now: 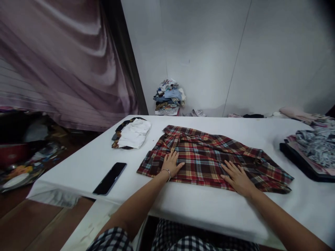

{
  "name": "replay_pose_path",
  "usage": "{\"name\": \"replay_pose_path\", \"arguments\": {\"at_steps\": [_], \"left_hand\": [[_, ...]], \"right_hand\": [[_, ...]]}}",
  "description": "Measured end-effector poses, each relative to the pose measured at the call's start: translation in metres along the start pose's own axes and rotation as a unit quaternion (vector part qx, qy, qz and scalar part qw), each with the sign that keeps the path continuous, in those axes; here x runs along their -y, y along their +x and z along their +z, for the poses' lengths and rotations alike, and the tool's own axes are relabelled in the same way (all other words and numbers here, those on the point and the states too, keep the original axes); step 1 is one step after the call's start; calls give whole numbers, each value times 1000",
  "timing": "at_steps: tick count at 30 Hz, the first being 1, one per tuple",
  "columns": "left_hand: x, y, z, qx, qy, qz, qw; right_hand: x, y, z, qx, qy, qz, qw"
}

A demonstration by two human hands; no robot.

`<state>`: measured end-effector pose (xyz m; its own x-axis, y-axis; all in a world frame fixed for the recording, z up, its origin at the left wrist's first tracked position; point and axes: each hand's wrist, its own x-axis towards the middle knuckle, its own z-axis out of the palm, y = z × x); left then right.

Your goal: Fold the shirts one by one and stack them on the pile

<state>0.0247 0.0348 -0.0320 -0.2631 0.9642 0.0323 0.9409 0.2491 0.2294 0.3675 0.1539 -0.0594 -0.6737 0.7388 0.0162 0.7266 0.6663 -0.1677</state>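
Observation:
A plaid shirt (201, 155) in red, dark brown and cream lies spread sideways across the white-covered table (78, 167), its collar end toward the left and its sleeves partly folded over. My left hand (171, 164) rests flat on the shirt's left part, fingers apart, a thin bracelet at the wrist. Over on the right half, my right hand (237, 176) also lies flat on the cloth with its fingers spread. Neither hand grips the fabric. The shirt's underside is hidden.
A phone (110, 178) lies near the table's left front edge. Behind it sits a small stack topped by a white folded garment (134, 133). More clothes (316, 150) are piled at the right. A tall clothes pile (169, 97) stands against the wall. A pinkish curtain (86, 66) hangs left.

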Motion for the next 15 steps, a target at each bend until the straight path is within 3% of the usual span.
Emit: {"name": "replay_pose_path", "arguments": {"at_steps": [4,8,12,15], "left_hand": [[2,19,-18,-35,-52,-49,997],[-4,58,-38,-96,-30,-77,992],[-9,96,-36,-97,-13,-122,988],[3,117,-30,-84,-47,-179,979]], "right_hand": [[1,1,1,10,-12,3,1000],[2,1,1,2,-17,0,1000],[3,0,0,-1,-7,3,1000],[4,0,-2,4,-1,8,1000]]}}
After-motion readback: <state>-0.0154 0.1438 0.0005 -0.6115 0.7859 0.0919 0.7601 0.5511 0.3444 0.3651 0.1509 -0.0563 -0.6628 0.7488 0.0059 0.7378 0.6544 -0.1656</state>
